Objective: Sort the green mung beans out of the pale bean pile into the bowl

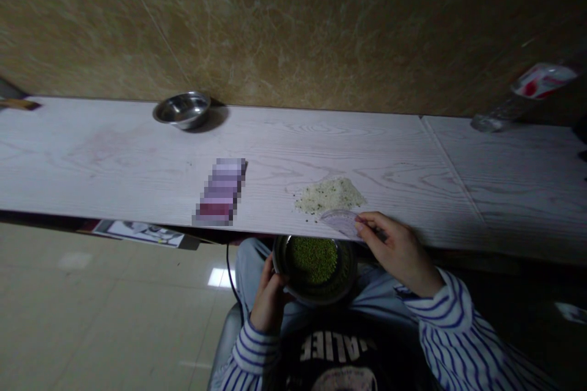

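Note:
My left hand grips the rim of a metal bowl, which sits just below the table's front edge, above my lap. Many small green beans, like mung beans, lie in it. Between the thumb and fingers of my right hand is a clear plastic protractor, flat against the tabletop near the edge. Just beyond the protractor lies a heap of white rice, with some green beans scattered in it and a few loose in front.
Further back on the white table stands a second metal bowl. A pixelated, phone-shaped item lies left of the rice. At the far right a clear plastic bottle leans near the wall. A dark cable hangs below the edge.

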`<control>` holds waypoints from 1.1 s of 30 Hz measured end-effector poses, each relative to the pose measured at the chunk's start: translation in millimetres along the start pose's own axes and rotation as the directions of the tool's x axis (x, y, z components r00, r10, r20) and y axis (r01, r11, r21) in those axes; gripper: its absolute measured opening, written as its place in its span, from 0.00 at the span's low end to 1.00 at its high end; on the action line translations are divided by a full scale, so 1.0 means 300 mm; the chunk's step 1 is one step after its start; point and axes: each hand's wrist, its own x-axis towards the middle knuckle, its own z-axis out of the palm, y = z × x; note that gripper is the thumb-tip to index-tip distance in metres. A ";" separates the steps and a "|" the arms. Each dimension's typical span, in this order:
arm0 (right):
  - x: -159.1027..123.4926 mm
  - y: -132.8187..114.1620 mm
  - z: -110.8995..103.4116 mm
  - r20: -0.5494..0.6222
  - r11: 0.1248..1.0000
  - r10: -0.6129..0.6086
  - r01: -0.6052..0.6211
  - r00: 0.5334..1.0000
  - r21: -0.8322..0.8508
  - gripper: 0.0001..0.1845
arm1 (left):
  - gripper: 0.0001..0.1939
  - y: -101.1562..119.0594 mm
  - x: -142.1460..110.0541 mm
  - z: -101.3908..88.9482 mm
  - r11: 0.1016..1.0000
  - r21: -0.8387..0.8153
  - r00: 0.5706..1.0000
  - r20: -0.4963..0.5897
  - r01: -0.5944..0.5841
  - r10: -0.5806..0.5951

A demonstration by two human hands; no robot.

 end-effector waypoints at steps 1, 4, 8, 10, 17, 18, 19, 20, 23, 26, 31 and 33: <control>0.003 0.004 0.001 -0.010 1.000 0.009 -0.009 1.000 0.000 0.11 | 0.33 0.000 0.001 -0.002 1.000 -0.001 1.000 -0.002 0.002 -0.002; 0.008 0.007 0.004 -0.007 1.000 0.014 -0.014 1.000 0.014 0.11 | 0.33 0.000 0.001 -0.005 1.000 0.009 1.000 -0.004 -0.004 0.004; 0.009 -0.011 0.007 0.015 1.000 -0.005 0.005 1.000 0.022 0.11 | 0.32 0.000 0.001 -0.004 1.000 0.009 1.000 0.010 -0.003 0.003; 0.007 -0.020 0.010 0.023 1.000 -0.014 0.013 1.000 0.024 0.11 | 0.32 0.000 0.002 -0.004 1.000 0.016 1.000 0.006 0.003 -0.003; 0.007 -0.040 0.030 0.023 0.999 -0.031 0.031 0.999 0.030 0.10 | 0.33 0.001 0.002 -0.001 0.999 0.047 1.000 -0.004 0.012 -0.012; 0.009 -0.037 0.031 0.018 0.999 -0.025 0.024 1.000 0.030 0.10 | 0.33 0.002 0.001 0.000 0.999 0.050 1.000 -0.008 0.011 -0.011; 0.011 -0.033 0.032 0.011 0.999 -0.014 0.013 1.000 0.029 0.10 | 0.33 0.003 0.000 0.002 0.999 0.052 1.000 -0.011 0.009 -0.008; 0.013 -0.026 0.030 0.002 1.000 0.002 -0.002 1.000 0.026 0.10 | 0.34 0.005 -0.002 0.003 0.999 0.051 1.000 -0.012 0.006 -0.005; 0.015 -0.002 0.018 -0.032 0.998 0.063 -0.063 0.997 0.023 0.11 | 0.35 0.010 -0.004 0.006 0.999 0.047 1.000 -0.013 0.007 -0.007; 0.013 -0.002 0.010 -0.045 0.995 0.095 -0.094 0.994 0.037 0.12 | 0.34 0.013 -0.003 0.006 0.999 0.032 1.000 -0.008 0.017 -0.017; 0.014 -0.048 0.030 -0.007 0.997 0.054 -0.054 0.999 0.054 0.10 | 0.35 0.015 0.000 0.002 0.999 0.037 1.000 0.004 0.011 -0.012; 0.017 -0.050 0.033 -0.017 0.997 0.062 -0.061 0.998 0.036 0.10 | 0.35 0.015 0.000 0.000 0.999 0.038 1.000 -0.001 0.007 -0.007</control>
